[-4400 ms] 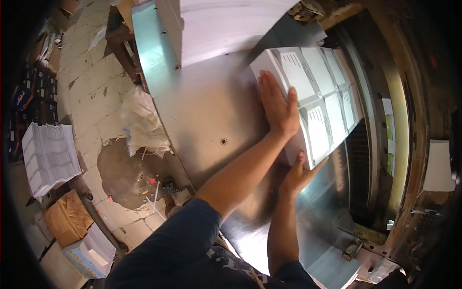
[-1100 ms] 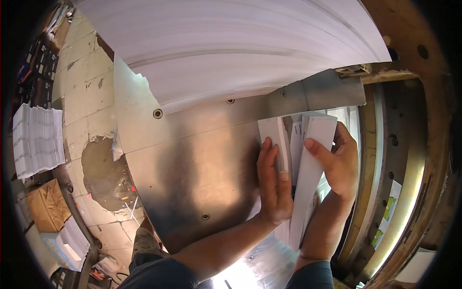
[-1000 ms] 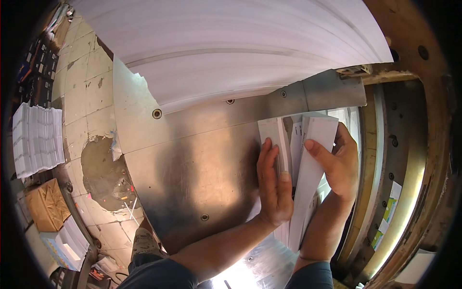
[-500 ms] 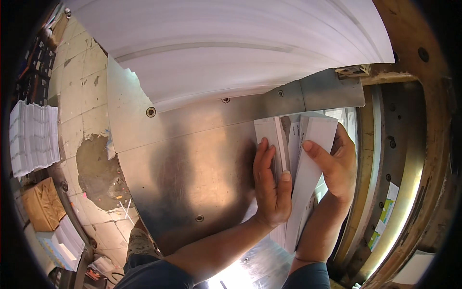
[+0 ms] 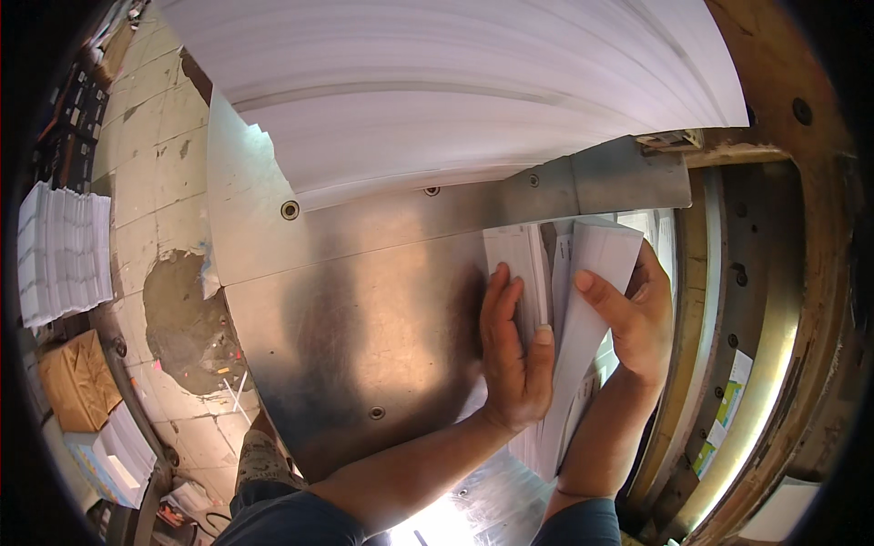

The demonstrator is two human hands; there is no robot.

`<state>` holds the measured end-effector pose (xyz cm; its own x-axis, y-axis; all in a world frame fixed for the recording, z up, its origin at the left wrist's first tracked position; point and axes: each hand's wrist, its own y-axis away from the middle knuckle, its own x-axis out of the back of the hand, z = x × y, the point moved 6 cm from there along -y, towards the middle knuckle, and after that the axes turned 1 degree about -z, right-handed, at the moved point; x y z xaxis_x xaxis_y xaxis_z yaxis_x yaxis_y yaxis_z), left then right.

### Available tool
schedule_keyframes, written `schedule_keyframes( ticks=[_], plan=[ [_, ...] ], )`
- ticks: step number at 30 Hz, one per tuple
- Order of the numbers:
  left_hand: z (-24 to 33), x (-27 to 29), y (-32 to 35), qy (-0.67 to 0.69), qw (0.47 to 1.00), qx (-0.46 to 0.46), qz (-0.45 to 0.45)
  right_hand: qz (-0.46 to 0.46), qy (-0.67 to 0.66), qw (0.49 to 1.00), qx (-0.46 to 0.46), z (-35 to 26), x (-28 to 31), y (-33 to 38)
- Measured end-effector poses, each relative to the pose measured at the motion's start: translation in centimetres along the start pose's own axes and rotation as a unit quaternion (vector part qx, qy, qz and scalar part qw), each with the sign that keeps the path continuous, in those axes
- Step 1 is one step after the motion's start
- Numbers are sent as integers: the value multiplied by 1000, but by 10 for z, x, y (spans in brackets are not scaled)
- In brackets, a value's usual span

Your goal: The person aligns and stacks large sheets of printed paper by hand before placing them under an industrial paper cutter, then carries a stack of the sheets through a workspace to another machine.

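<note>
A thick stack of white printed paper sheets (image 5: pixel 596 259) stands fanned apart on the right side of the metal table. My right hand (image 5: pixel 637 318) grips its right part, thumb pressed on the near face and fingers wrapped round behind. Against the left part of the paper (image 5: pixel 512 244) lies my left hand (image 5: pixel 517 373), fingers along the left side and thumb at the gap between the two parts. Inside that gap, printed edges and a dark strip show. The fingertips behind the right part are hidden.
A large pile of white paper (image 5: pixel 455 100) covers the far side of the metal table (image 5: pixel 364 328). To the right runs a machine frame (image 5: pixel 774 300) with a bright strip. Paper stacks (image 5: pixel 66 255) and a brown wrapped package (image 5: pixel 80 380) stand at left beside the tiled floor (image 5: pixel 159 191).
The right part of the stack bows a little more under my right thumb. Both hands keep nearly the same place, and the whole view has shifted slightly.
</note>
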<state>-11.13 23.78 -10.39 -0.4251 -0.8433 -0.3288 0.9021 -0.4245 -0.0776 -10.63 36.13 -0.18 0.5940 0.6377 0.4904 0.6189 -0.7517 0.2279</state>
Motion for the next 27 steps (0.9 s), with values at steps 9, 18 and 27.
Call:
schedule_keyframes(
  ticks=[9,18,27],
  plan=[
    [-10,6,1,64,998,3,13,93,422,887,166,-19,-45,16],
    [-6,9,3,23,998,33,38,112,482,853,165,-19,-55,18],
    [-6,11,2,6,999,29,21,119,503,834,195,-21,-62,19]
  ],
)
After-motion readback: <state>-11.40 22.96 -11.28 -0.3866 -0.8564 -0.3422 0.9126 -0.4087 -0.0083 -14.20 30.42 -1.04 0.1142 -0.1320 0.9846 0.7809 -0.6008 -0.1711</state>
